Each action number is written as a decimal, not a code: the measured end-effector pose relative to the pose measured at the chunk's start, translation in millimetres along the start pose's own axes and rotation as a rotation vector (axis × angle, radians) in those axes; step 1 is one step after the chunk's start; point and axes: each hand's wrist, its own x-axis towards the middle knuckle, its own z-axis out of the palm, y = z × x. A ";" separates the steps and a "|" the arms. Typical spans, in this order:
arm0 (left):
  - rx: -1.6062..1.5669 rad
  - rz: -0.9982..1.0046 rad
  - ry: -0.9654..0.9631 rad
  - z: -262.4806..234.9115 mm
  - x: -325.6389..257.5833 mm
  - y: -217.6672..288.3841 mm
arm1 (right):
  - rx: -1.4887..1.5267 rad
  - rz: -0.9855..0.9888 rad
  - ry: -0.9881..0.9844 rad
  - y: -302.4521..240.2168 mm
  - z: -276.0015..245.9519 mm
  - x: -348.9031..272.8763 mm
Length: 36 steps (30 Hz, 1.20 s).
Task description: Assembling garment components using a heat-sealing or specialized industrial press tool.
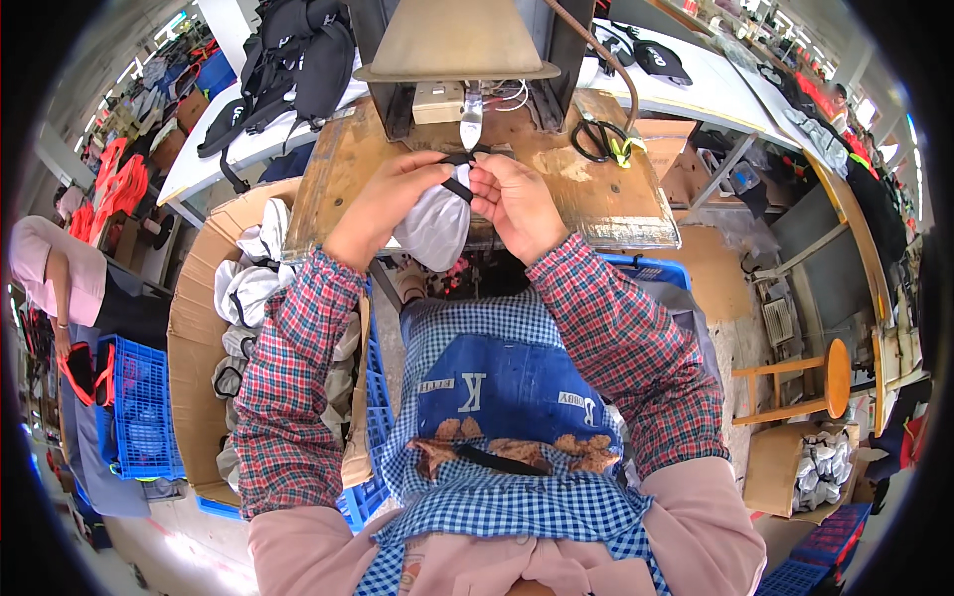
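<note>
A pale grey fabric piece (434,226), pouch-like with a black band (458,189), hangs over the front edge of the wooden worktable (343,164). My left hand (390,199) pinches the black band from the left, thumb and fingers together. From the right, my right hand (516,202) grips the band's other side between thumb and fingers. Both hands meet close below a pointed metal tip (471,124), which stands under a wide beige hood (452,45). Whether the band touches the tip I cannot tell; my fingers partly hide that spot.
Black-handled scissors (599,140) lie on the worktable at right. A large cardboard box (199,298) at left holds several similar pale pieces (260,290). Black bags (288,70) cover a white table behind. A co-worker (75,268) leans over a blue crate (144,407); a wooden stool (837,379) stands right.
</note>
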 end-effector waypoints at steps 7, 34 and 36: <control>-0.043 -0.002 0.024 2.8 1.0 0.1 | 0.014 -0.009 0.019 -3.6 2.2 1.3; -0.146 0.017 0.029 4.7 1.8 -6.1 | 0.029 -0.045 0.067 -2.3 13.0 -0.9; -0.168 0.016 0.008 6.0 2.0 -4.8 | 0.026 -0.051 0.054 -2.5 11.0 -0.3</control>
